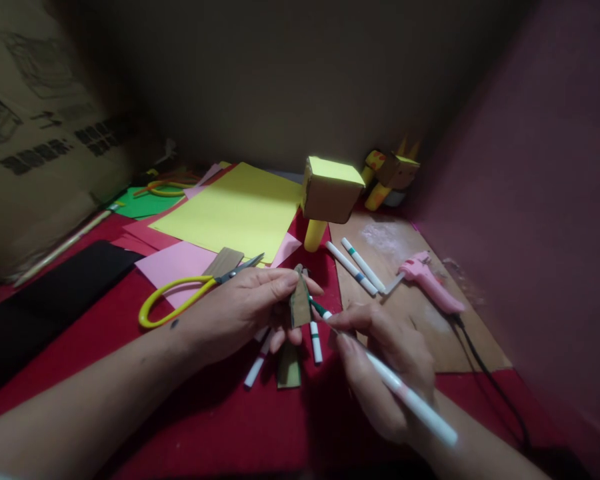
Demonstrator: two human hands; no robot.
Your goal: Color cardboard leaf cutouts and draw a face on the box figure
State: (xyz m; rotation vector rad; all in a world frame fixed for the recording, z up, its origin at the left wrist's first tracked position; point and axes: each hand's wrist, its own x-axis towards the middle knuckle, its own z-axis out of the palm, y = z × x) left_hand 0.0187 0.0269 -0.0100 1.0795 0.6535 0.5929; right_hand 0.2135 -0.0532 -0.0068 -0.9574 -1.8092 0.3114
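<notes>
Pinched in my left hand (253, 303) is a small tapered cardboard piece (301, 307) with a dark edge. My right hand (385, 367) is closed around a white marker (410, 393), whose green tip points at the right edge of the cardboard. Below my left fingers lies another tapered piece (289, 370) with green along its edges, its top hidden by the hand. A white cap with a green band (316, 343) lies beside it, and a white marker (256, 367) sticks out to the left. Yellow-handled scissors (180, 307) lie just behind my left wrist.
Yellow paper (230, 210) and pink sheets (173, 267) cover the back left of the red cloth. A cardboard box head on a yellow tube (333, 193) stands behind. Two markers (353, 267) and a pink glue gun (433, 283) with a cord rest on a wooden board (430, 347).
</notes>
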